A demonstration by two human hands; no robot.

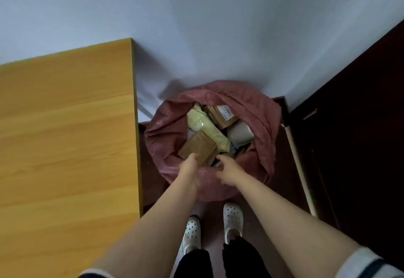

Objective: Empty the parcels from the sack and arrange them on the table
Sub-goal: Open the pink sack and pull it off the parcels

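A dark pink sack (260,111) stands open on the floor, right of the wooden table (65,135). Inside lie several parcels: a brown paper parcel (200,146) nearest me, a pale yellow padded one (204,126), a cardboard box with a label (223,113) and a grey pouch (239,133). My left hand (189,166) reaches into the sack and grips the near edge of the brown parcel. My right hand (229,169) is at the sack's near rim beside that parcel, fingers curled down inside; what they touch is hidden.
The table top is bare wood and fills the left side. A white wall stands behind the sack. A dark door and frame (349,124) close off the right. My feet in white clogs (232,218) stand just before the sack.
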